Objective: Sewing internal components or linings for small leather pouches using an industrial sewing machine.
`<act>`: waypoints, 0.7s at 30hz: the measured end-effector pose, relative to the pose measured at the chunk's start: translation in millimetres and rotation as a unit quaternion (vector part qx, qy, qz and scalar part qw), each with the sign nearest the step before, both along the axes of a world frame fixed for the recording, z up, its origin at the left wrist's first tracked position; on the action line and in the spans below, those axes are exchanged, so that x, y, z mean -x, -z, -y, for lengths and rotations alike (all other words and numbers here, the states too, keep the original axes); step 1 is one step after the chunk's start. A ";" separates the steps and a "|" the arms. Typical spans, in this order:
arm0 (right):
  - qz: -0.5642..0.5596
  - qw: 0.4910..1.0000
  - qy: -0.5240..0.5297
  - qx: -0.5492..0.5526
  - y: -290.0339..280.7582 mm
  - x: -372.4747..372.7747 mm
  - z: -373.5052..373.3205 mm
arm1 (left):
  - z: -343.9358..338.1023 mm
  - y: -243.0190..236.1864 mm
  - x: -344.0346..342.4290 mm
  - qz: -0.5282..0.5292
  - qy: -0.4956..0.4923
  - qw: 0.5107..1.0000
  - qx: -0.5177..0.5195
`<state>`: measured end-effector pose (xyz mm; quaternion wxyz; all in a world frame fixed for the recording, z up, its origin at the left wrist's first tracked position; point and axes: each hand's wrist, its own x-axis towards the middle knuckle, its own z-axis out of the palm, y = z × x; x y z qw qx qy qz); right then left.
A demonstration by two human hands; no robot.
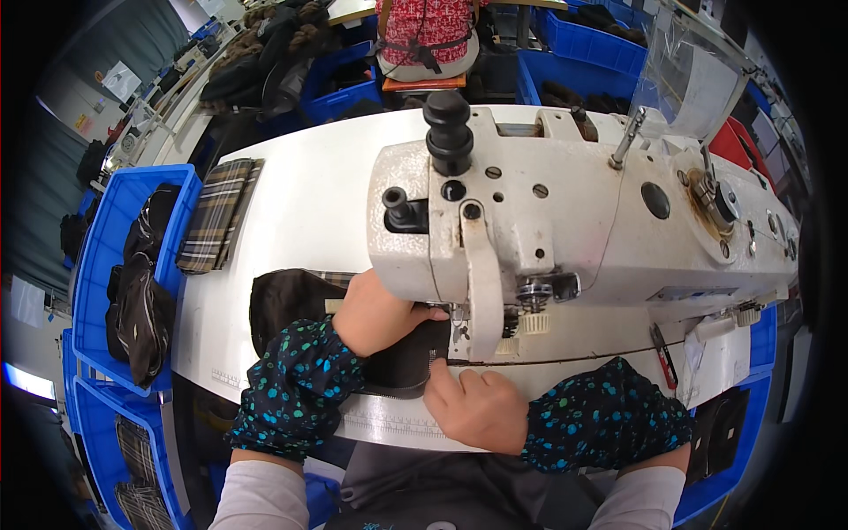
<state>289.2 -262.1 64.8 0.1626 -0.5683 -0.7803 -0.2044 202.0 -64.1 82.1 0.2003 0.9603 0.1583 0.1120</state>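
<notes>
While blue plastic bin (99, 265) with dark garments sits far left, folded plaid cloth stack (216, 215) lies on white table (300, 194). Left hand (378, 314), fingers flat, presses dark fabric piece (291, 305) under needle of off-white sewing machine (574, 221). Right hand (477, 406), fingers extended together, pins fabric's front edge at table edge.

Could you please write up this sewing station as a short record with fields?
Machine: white industrial sewing machine on a white table
Left hand: flat on dark fabric piece, beside the needle area
Right hand: pressing the fabric's near edge, fingers toward the presser foot
Sleeves: dark covers with teal dots
Table, far left: folded plaid fabric
Left side: blue bins with dark pieces
</notes>
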 end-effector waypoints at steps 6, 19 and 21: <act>-0.021 0.996 0.080 0.036 1.0 2.5 -2.5 | 2.8 -9.2 -2.3 0.041 -0.011 0.998 -0.049; -0.005 0.999 0.031 0.029 4.1 -0.1 -5.4 | -14.6 -0.3 -5.1 0.171 0.057 0.977 -0.114; -0.003 0.999 0.029 0.028 4.2 0.3 -5.6 | -16.5 13.2 -8.4 0.069 0.033 0.995 -0.066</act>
